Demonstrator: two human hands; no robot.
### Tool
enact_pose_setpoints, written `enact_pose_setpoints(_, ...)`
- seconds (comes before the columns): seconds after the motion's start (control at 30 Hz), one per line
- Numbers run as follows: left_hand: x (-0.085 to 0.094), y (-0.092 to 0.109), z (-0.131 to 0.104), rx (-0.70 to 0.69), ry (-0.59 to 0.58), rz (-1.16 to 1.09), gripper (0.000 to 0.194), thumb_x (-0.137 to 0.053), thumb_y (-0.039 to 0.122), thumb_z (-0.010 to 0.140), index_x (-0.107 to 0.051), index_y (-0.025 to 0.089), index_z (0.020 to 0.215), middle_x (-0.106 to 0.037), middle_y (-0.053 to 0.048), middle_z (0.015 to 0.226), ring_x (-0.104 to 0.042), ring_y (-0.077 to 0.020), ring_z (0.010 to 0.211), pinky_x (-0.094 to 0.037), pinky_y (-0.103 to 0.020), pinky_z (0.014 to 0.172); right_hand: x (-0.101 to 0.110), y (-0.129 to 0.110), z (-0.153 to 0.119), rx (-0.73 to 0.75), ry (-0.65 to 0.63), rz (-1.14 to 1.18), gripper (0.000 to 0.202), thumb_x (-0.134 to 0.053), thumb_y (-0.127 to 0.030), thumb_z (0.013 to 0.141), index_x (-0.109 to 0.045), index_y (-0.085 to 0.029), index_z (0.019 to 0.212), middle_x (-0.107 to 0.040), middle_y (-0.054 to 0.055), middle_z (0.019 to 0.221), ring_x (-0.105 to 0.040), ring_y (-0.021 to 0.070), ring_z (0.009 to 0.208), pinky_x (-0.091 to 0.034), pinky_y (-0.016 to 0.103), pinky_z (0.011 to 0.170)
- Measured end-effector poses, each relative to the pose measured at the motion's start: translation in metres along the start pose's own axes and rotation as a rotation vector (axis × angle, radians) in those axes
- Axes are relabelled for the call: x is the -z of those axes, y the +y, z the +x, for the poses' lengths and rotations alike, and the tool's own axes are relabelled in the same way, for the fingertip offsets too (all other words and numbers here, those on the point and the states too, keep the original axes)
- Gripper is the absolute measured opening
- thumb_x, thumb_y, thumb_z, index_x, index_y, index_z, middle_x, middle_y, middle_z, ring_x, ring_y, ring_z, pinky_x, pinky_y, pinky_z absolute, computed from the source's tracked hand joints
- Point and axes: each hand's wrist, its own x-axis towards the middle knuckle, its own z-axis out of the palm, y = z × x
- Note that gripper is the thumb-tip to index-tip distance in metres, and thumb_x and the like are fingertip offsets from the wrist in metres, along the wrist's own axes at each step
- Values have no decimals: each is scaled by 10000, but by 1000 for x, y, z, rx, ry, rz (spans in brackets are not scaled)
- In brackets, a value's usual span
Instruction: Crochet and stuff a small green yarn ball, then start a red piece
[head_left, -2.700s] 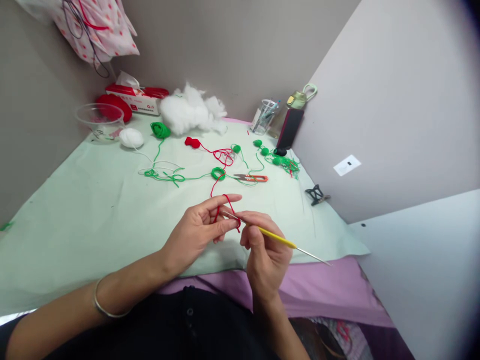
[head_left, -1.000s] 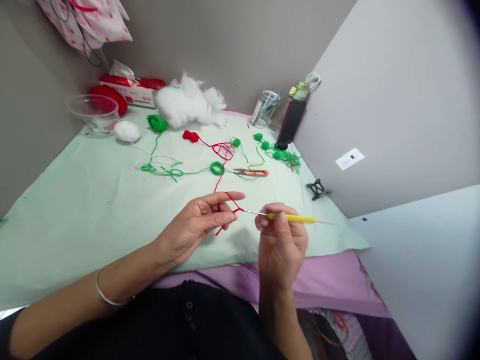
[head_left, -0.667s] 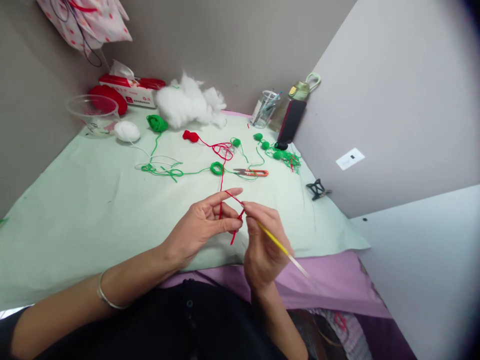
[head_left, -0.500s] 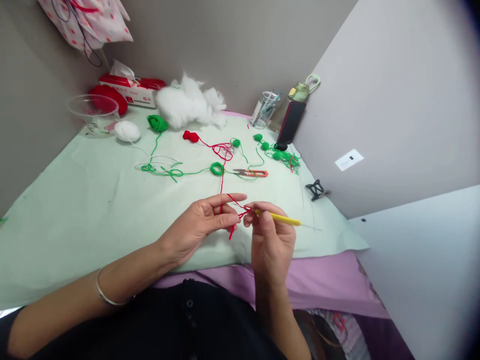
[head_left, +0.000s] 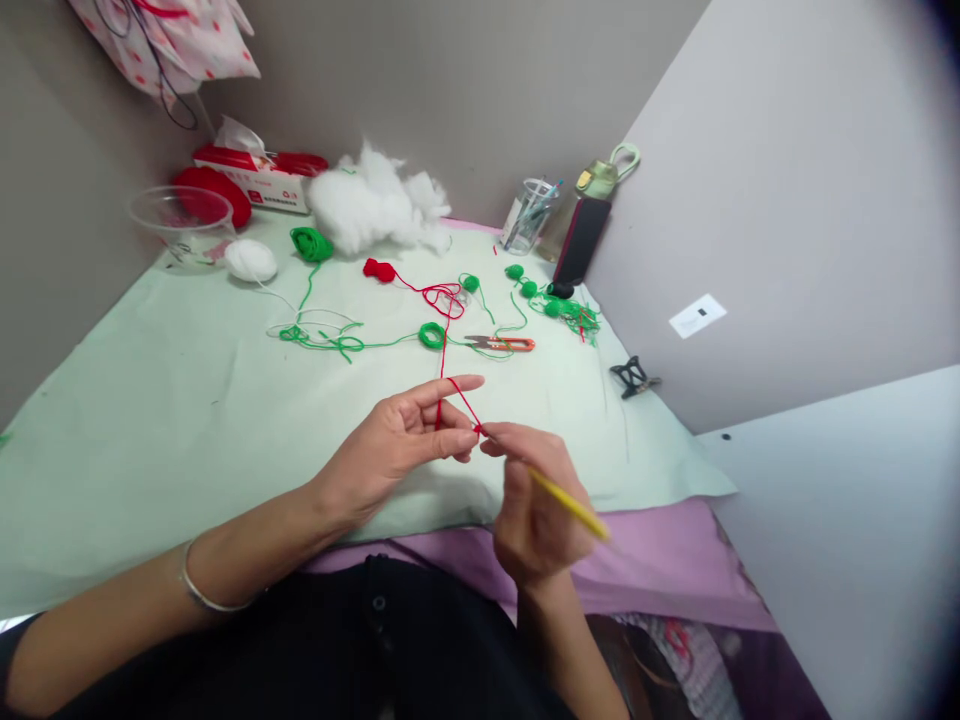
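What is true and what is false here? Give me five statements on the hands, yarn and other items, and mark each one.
1. The right hand holds a yellow-handled tool. True.
2. The left hand grips the orange-handled snips. False: they lie on the green cloth.
3. Red yarn passes over the left index finger. True.
4. The phone lies flat. False: it stands tilted before the bottle.
5. The white yarn ball is beside the clear tub. True.
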Motion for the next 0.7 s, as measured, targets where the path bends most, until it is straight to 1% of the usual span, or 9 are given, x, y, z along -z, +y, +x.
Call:
enact_pose_setpoints(0.07,-1,-2,0,68,-15,-96,574,-852,244,801,-666,204,1343,-685,23,790,-612,-106,761,-471,-249,799,-2,1,-4,162,22,-176,333,-604,-85,949,-707,-242,1224,-735,86,1093,-712,202,974,-614,339,769)
enact_pose_setpoints(0.1,-2,-2,0,108,-24,-149,552,-852,252,801,-679,187,1322,-694,10,804,-619,-107,765,-482,-252,805,-3,2,-5,181,43,-217,347,-626,-72,933,-720,-244,1219,-723,90,1102,-704,207,994,-609,342,781)
enact_pose_setpoints(0.13,-2,-1,0,146,-30,-193,518,-847,254,807,-696,175,1295,-698,-2,813,-623,-107,763,-491,-254,808,-3,2,-5,157,66,-211,344,-629,-68,929,-730,-244,1206,-712,89,1091,-695,207,991,-601,346,786)
enact_pose_setpoints(0.2,-1,1,0,188,-26,-234,437,-834,238,817,-733,160,1236,-692,-9,809,-622,-96,743,-502,-243,799,-3,1,-1,2,117,-55,300,-582,-89,961,-741,-245,1161,-692,69,1007,-679,188,914,-576,344,751)
enact_pose_setpoints(0.27,0,4,0,167,-5,-219,382,-820,220,827,-754,168,1200,-673,4,786,-620,-83,720,-500,-219,768,-2,0,5,-195,180,207,269,-517,-135,1002,-741,-254,1090,-661,33,893,-644,158,776,-537,326,668)
enact_pose_setpoints(0.33,-1,4,0,106,11,-180,348,-814,216,832,-764,191,1175,-661,20,777,-624,-75,715,-494,-204,749,-4,0,10,-311,201,401,242,-511,-177,1015,-739,-258,1020,-651,16,851,-613,142,708,-508,310,624)
enact_pose_setpoints(0.47,-2,-1,0,26,-17,-82,334,-822,187,815,-775,225,1143,-663,38,777,-623,-71,706,-491,-210,755,-10,0,12,-323,129,409,189,-570,-195,997,-751,-248,1010,-726,37,954,-669,167,838,-539,314,681)
enact_pose_setpoints(0.6,0,-4,1,-13,20,-18,340,-829,207,815,-776,224,1151,-663,36,791,-636,-83,754,-492,-220,792,-8,-2,9,-345,136,387,211,-549,-167,1006,-743,-249,1015,-721,12,924,-642,123,712,-536,293,642)
enact_pose_setpoints(0.7,-1,-5,2,-31,77,-22,328,-834,216,814,-780,211,1138,-673,29,773,-632,-87,757,-487,-217,784,-6,-2,7,-278,91,269,228,-545,-132,997,-737,-248,1035,-711,17,914,-668,144,776,-565,317,698)
